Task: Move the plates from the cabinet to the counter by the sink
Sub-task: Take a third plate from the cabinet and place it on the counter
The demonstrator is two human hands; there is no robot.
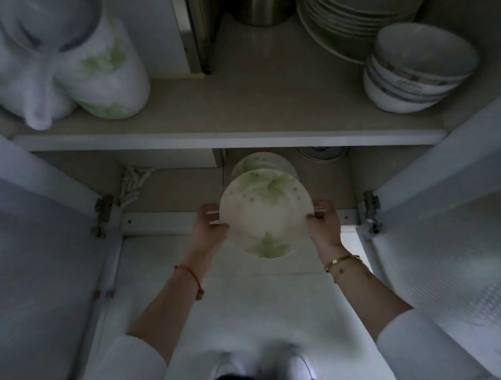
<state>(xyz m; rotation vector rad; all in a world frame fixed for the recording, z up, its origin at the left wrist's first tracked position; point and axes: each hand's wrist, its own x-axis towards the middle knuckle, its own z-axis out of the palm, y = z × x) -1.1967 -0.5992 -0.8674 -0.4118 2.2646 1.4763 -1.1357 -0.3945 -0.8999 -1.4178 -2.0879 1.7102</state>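
Dim open cabinet (171, 193), bowls (413, 69) stacked on upper shelf (236, 101); leaf-patterned plate (264, 212) gripped at rim by left hand (209, 229) and right hand (325, 223).

The person wears white sleeves (116, 371) that end near the elbows, leaving the forearms bare. A thin red string bracelet (190, 274) with a loose hanging end circles the wrist of the left hand (210, 230). The wrist of the right hand (325, 224) carries a gold bangle (341, 261) and a finer chain bracelet (339, 273) just beside it.
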